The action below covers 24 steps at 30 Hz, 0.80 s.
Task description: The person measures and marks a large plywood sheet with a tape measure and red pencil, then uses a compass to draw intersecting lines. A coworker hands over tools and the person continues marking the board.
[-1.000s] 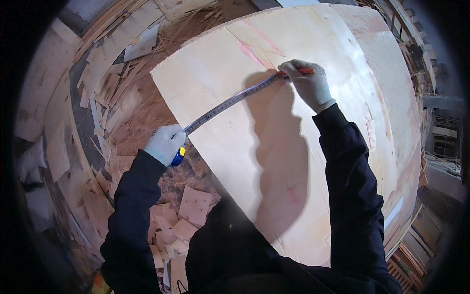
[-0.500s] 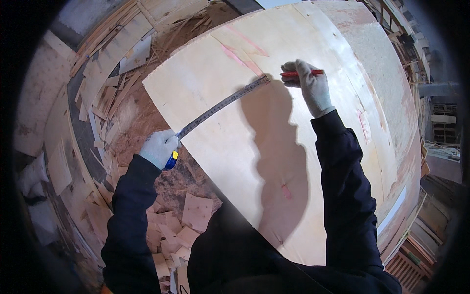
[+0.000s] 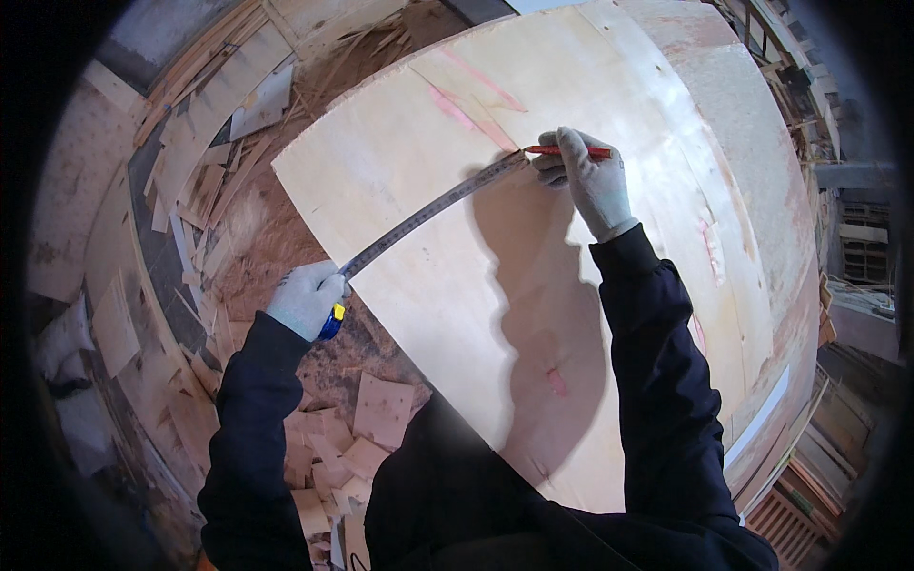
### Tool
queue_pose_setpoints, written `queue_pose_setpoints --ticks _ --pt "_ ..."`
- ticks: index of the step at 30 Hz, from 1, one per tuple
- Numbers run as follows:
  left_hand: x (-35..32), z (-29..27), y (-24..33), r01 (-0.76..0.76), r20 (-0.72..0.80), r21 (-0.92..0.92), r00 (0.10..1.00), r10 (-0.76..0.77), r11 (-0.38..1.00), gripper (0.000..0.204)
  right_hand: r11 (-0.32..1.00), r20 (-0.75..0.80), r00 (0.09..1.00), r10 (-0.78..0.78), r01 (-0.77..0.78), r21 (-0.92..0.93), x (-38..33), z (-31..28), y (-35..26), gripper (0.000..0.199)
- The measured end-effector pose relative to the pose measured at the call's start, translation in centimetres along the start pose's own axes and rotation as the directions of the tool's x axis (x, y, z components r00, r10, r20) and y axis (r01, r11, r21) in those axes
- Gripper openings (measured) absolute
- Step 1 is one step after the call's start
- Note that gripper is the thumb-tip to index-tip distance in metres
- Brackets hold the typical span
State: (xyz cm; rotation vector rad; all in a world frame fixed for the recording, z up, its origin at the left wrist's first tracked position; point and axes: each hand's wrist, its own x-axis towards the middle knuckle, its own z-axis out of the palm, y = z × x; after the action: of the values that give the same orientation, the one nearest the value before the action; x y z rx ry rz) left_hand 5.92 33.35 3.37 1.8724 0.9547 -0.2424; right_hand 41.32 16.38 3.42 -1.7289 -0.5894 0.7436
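"Closer to the free end of the tape measure [image 3: 419, 218] had come the red pen [image 3: 545, 149], together with the right hand [image 3: 592, 181]. Half a second before, a small gap had stood between them."

"And where exactly was the tape?"

"Its blade lay slantwise across the pale board [image 3: 400, 305], from the left edge inward. The pen point was at the blade's end, but I could not tell if it touched the wood."

"How were the hands holding?"

"The right grip was pinching the pen between thumb and fingers. The left hand [image 3: 305, 300] had its grip closed around the blue and yellow case [image 3: 332, 324], just beside the board's edge."

"What did good work require there, in your judgement?"

"The left hand needed to stay quite still at the edge, the blade straight and flat, and the pen point close against its end, with only a light stroke. The dark shadow [image 3: 543, 285] nearby could have hidden a faint line."

"Did anything else differ?"

"The left hand appeared slightly lower in the view, and the blade still spanned the same part of the board. Farther out, the wood scraps [image 3: 385, 407] lay on the reddish ground [image 3: 252, 228] as before."
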Motion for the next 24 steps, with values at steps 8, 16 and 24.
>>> queue_pose_setpoints --ticks 8,16,24 --pt "0.1 0.1 -0.3 -0.014 -0.007 -0.001 1.0 0.014 1.0 0.029 0.999 0.064 0.997 0.053 -0.052 -0.014 0.4 0.3 -0.8 0.039" --pt "-0.2 0.3 0.2 -0.022 -0.023 -0.002 0.999 0.022 1.0 0.028 0.986 0.071 0.994 0.087 -0.076 -0.151 1.1 0.3 -1.4 0.042" --pt "-0.2 0.1 0.2 0.001 -0.028 -0.004 1.0 -0.001 1.0 0.026 0.951 0.106 0.994 0.038 -0.004 -0.308 1.6 0.1 -1.9 0.046"
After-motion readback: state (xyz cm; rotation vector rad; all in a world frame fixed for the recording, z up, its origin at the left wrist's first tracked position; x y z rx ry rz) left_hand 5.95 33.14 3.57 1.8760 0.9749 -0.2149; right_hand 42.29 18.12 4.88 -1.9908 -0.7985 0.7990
